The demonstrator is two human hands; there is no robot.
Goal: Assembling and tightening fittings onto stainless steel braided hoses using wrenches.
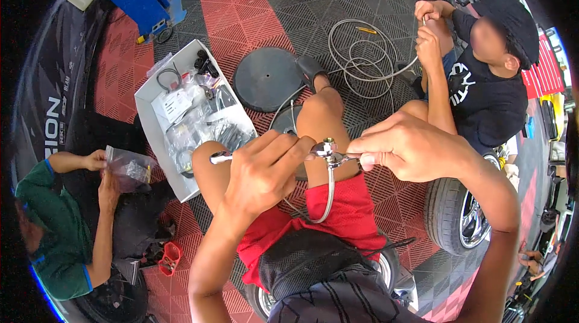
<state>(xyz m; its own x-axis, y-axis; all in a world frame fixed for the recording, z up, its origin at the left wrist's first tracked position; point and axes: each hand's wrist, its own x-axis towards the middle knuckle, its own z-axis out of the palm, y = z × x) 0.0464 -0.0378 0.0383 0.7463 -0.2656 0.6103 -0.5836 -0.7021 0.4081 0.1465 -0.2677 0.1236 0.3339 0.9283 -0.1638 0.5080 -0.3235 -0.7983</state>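
Note:
In front of my lap, my left hand [262, 172] is closed round a wrench whose shiny ring end [221, 157] sticks out to the left. My right hand [410, 147] pinches a second metal tool, seemingly a wrench [351, 156], from the right. Between the two hands sits a silver hose fitting [329, 148], with both tools reaching to it. A braided hose [331, 193] hangs from the fitting and curves down over my red shorts. My fingers hide most of both tools, so their exact hold on the fitting cannot be seen.
A white box [142, 118] of bagged parts stands left of my knee, near a round black pad [263, 79]. To the right, a co-worker [482, 82] grips a coiled braided hose [332, 42]; another at left holds a plastic bag [128, 169]. A wheel [449, 214] lies right.

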